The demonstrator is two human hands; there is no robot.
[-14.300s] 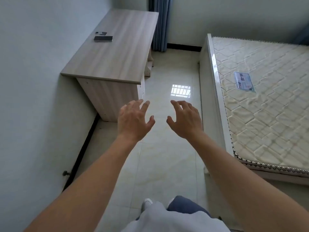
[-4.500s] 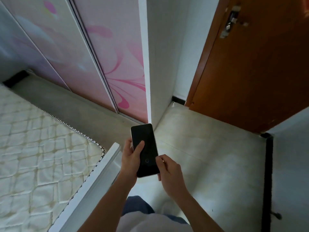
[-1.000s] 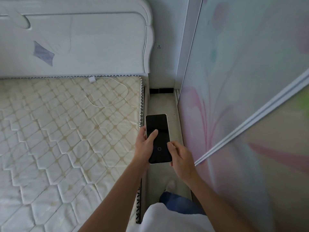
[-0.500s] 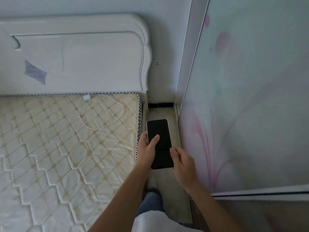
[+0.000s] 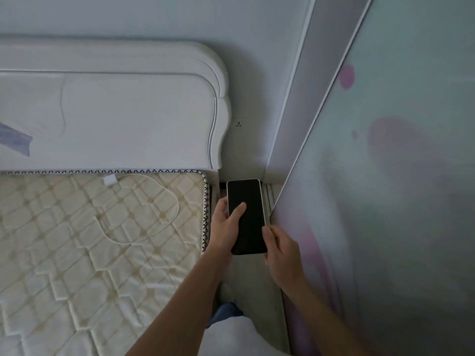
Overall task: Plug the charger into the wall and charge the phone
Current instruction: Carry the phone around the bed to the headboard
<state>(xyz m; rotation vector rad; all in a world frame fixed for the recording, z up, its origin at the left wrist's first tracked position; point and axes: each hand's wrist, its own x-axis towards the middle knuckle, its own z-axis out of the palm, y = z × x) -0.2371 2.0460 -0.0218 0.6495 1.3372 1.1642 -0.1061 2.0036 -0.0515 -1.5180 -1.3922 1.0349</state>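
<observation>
We stand in the narrow gap between the bed and a wardrobe door printed with pale pink flowers; the bare quilted mattress fills the lower left, and its white headboard rises against the wall behind it; on that wall, just right of the headboard, sits a small socket. We hold the phone over the strip of floor, screen up and dark; our left hand grips its left edge with the thumb laid across the glass, and our right hand pinches its lower right corner. A white cable lies in a loose loop on the mattress near the headboard, and the white charger at its end rests by the mattress's top edge, well apart from the phone and from the socket.
</observation>
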